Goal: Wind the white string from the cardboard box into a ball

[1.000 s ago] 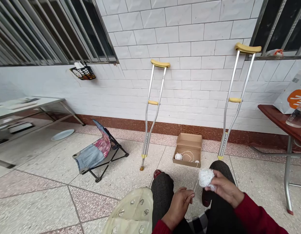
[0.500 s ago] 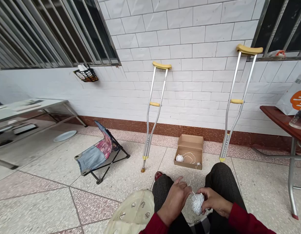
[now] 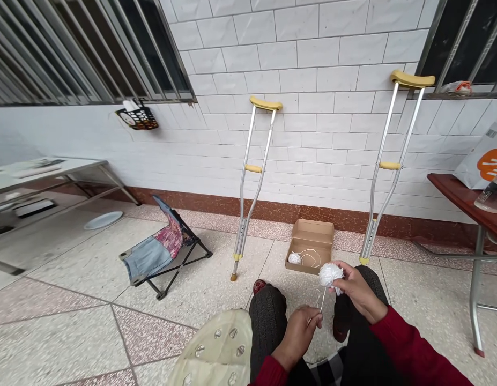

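Note:
A ball of white yarn [image 3: 329, 274] is held up over the gap between the knees, in the fingers of my right hand [image 3: 357, 292]. Lower and to the left, my left hand [image 3: 299, 331] pinches the yarn strand [image 3: 323, 300] that runs down from the ball. A short loose bit of yarn dangles beside that strand. Beyond the hands, an open cardboard box [image 3: 309, 231] stands on the floor by the wall. Inside it lie a second, smaller ball of white yarn [image 3: 295, 258] and a loop of cream string.
Two crutches [image 3: 253, 168] [image 3: 390, 165] lean against the tiled wall. A folding chair [image 3: 151, 262] stands left, a pale plastic stool [image 3: 216, 348] beside my left leg. At right is a red-brown table [image 3: 457, 195] with a bag and bottle; a glass table [image 3: 83, 170] is far left.
My right hand has lifted the yarn ball up and forward, towards the box. My left hand has moved slightly down and right, below the ball, with the strand now stretched between them.

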`<state>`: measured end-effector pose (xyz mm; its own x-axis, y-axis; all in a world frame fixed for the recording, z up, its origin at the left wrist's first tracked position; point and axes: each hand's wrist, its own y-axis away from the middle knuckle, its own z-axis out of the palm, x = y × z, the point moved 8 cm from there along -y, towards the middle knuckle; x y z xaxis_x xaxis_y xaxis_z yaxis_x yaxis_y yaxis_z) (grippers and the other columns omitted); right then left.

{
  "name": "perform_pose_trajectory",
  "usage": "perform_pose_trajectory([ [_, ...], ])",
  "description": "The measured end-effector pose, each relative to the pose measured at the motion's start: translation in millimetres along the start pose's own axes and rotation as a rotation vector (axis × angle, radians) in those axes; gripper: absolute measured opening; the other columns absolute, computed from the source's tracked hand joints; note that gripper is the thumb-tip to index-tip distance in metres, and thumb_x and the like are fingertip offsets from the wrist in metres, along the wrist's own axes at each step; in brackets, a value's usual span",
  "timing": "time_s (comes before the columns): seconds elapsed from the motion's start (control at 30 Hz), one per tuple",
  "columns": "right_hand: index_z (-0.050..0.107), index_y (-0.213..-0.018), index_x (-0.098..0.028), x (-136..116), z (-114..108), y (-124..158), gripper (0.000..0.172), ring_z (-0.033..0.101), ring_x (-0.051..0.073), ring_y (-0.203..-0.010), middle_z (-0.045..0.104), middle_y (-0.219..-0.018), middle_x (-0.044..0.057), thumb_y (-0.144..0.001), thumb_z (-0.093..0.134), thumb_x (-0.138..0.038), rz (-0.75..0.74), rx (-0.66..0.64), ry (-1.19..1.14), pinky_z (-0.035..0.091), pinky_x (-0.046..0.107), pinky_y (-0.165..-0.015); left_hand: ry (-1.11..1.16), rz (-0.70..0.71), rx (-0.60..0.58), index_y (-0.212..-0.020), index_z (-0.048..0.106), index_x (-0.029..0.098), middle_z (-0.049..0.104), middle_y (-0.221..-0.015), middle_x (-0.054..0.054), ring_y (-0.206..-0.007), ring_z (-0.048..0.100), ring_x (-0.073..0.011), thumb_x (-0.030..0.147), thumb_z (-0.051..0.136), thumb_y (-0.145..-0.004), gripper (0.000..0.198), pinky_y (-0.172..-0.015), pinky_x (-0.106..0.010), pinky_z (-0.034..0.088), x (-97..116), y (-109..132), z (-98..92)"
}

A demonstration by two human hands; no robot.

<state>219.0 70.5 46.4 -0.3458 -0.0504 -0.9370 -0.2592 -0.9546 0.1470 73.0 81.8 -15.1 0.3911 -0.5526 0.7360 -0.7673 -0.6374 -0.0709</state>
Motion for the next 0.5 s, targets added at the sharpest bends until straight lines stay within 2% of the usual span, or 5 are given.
perform_pose_trajectory([
  [0.17, 0.062, -0.093, -0.020, 23.4, -32.6, -26.0, 0.040, 0.056, 0.018, -0.070, 0.063, -0.080, 0.000, -0.054, 0.069, -0.019, -0.195, 0.147, 0.429, 0.045, 0.029, -0.063, -0.129, 0.068, -0.069, -0.065, 0.060, 0.017, 0.064, -0.067, 0.000, -0.072, 0.059, -0.0150, 0.027, 0.048, -0.095, 0.034, -0.088, -0.029, 0.041, 16.7, 16.8, -6.3],
  [0.27, 0.065, -0.088, -0.021, 60.2, -31.2, -14.2, 0.040, 0.057, 0.020, -0.076, 0.064, -0.081, -0.001, -0.049, 0.066, -0.011, -0.172, 0.099, 0.673, 0.044, 0.029, -0.069, -0.269, 0.178, -0.024, -0.072, 0.061, 0.018, 0.065, -0.073, -0.001, -0.073, 0.059, -0.0154, 0.021, 0.047, -0.095, 0.026, -0.101, -0.036, 0.034, 32.2, 13.2, -27.7],
  [0.33, 0.066, -0.086, -0.020, 89.2, -20.4, 2.7, 0.042, 0.057, 0.019, -0.072, 0.063, -0.077, -0.002, -0.046, 0.067, -0.009, -0.030, -0.023, 0.595, 0.045, 0.029, -0.065, -0.347, 0.239, 0.004, -0.077, 0.061, 0.019, 0.065, -0.076, -0.002, -0.078, 0.060, -0.0167, 0.019, 0.046, -0.095, 0.024, -0.104, -0.039, 0.031, 38.3, 5.7, -41.6],
  [0.4, 0.066, -0.089, -0.019, 108.6, -3.9, 24.9, 0.043, 0.057, 0.018, -0.067, 0.062, -0.075, -0.002, -0.047, 0.068, -0.010, 0.161, -0.158, 0.364, 0.046, 0.028, -0.058, -0.376, 0.272, -0.002, -0.076, 0.061, 0.019, 0.064, -0.075, -0.001, -0.078, 0.060, -0.0165, 0.021, 0.047, -0.095, 0.024, -0.104, -0.039, 0.032, 38.9, -2.8, -49.2],
  [0.5, 0.065, -0.095, -0.018, 97.6, 13.9, 52.1, 0.043, 0.059, 0.017, -0.068, 0.064, -0.078, 0.000, -0.053, 0.070, -0.013, 0.300, -0.220, 0.046, 0.048, 0.027, -0.057, -0.336, 0.257, -0.023, -0.074, 0.061, 0.018, 0.064, -0.072, 0.000, -0.075, 0.060, -0.0151, 0.024, 0.046, -0.097, 0.027, -0.100, -0.036, 0.035, 32.5, -11.8, -49.5],
])
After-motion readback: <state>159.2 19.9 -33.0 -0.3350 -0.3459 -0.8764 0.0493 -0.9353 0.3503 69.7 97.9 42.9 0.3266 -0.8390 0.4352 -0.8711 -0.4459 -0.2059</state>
